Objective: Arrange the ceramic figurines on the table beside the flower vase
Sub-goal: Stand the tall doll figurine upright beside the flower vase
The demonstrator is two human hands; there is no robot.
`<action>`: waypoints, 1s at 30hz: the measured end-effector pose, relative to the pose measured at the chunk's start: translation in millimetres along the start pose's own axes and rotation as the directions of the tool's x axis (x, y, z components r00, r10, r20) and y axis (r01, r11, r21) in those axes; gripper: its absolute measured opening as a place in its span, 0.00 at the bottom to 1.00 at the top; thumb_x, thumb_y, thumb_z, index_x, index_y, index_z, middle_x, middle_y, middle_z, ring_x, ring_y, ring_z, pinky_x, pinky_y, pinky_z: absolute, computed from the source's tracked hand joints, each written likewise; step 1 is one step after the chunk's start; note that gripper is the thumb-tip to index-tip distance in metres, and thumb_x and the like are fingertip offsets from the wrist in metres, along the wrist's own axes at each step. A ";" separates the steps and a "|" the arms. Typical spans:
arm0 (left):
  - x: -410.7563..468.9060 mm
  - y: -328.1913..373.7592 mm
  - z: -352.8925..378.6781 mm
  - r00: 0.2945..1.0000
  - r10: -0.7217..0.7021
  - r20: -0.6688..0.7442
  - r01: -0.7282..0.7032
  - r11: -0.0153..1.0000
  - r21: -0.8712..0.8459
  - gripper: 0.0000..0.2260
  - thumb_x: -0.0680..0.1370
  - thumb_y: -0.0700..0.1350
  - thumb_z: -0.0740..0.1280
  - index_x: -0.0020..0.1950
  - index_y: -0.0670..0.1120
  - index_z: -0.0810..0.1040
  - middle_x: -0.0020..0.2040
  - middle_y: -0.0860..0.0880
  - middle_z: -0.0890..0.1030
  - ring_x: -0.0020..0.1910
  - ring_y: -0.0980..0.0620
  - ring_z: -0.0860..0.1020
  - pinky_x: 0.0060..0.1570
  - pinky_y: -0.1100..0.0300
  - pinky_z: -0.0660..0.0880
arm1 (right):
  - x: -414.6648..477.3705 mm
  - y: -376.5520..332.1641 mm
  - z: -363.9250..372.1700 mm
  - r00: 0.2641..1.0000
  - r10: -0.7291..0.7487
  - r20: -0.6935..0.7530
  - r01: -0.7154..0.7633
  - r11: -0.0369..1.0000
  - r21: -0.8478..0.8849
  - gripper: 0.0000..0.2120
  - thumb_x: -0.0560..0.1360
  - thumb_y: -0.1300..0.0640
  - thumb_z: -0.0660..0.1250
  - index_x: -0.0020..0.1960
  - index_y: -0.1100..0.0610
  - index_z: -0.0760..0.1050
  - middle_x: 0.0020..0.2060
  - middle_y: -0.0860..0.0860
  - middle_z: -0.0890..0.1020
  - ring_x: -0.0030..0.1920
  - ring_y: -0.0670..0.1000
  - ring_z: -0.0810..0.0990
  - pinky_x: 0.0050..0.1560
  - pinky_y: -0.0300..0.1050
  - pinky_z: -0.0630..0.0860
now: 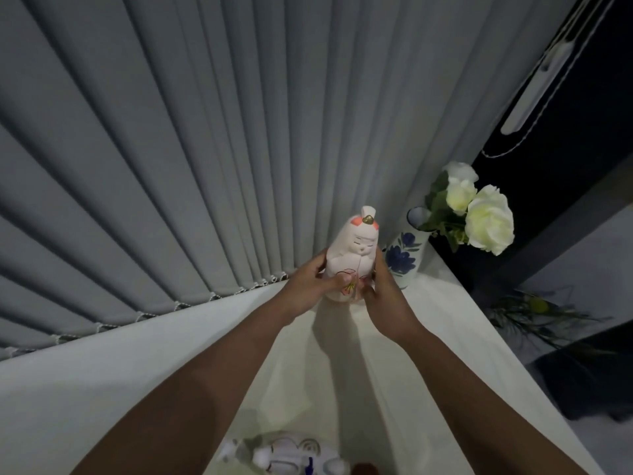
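A pale pink ceramic figurine (356, 248) with a pointed cap and a painted flower stands upright at the far side of the white table (102, 389). My left hand (310, 281) and my right hand (380, 289) clasp its lower body from both sides. Just right of it is the flower vase (404, 255), white with blue flowers, holding white roses (479, 214). A second figurine (287, 455), white with blue marks, lies blurred at the near table edge between my forearms.
Grey vertical blinds (205, 149) hang right behind the table. A dark window frame with cords (534, 84) is at the right. Beyond the table's right edge, dark objects and green stems (534, 313) lie lower down.
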State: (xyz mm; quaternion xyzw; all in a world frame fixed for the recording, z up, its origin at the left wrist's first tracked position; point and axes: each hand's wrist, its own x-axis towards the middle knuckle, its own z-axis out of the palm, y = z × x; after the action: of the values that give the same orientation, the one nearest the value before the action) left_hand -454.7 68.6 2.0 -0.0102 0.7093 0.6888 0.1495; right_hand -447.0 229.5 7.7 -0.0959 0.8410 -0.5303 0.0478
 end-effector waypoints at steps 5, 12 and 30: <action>27.8 -5.5 11.6 1.000 -0.025 -0.012 0.024 0.998 -0.058 0.22 0.72 0.43 0.73 0.64 0.55 0.74 0.59 0.50 0.82 0.58 0.51 0.80 0.58 0.57 0.77 | 16.9 19.4 -11.7 0.999 -0.027 -0.034 0.021 0.986 -0.163 0.20 0.81 0.65 0.53 0.68 0.46 0.60 0.62 0.45 0.75 0.62 0.42 0.75 0.57 0.33 0.73; 42.1 -9.4 13.9 0.999 -0.041 -0.020 0.040 0.998 -0.051 0.23 0.72 0.47 0.73 0.65 0.52 0.73 0.59 0.50 0.82 0.58 0.52 0.80 0.59 0.56 0.77 | 27.2 25.7 -9.0 0.996 0.052 -0.075 -0.052 0.999 -0.002 0.23 0.80 0.65 0.57 0.73 0.52 0.57 0.63 0.47 0.73 0.61 0.40 0.74 0.59 0.33 0.73; -43.7 -1.7 35.3 0.969 -0.078 -0.236 0.216 0.737 0.641 0.34 0.75 0.52 0.68 0.76 0.49 0.55 0.77 0.44 0.58 0.74 0.45 0.60 0.71 0.50 0.62 | -27.1 -13.4 -21.0 0.984 0.176 -0.041 -0.180 0.978 -0.105 0.33 0.79 0.62 0.60 0.77 0.51 0.46 0.74 0.52 0.65 0.71 0.54 0.66 0.70 0.50 0.66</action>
State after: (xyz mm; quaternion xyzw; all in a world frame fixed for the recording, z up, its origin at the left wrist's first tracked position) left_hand -405.6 94.7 10.1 -0.0795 0.9149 0.3746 0.1281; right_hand -422.9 248.2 28.4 -0.0144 0.8743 -0.4791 0.0765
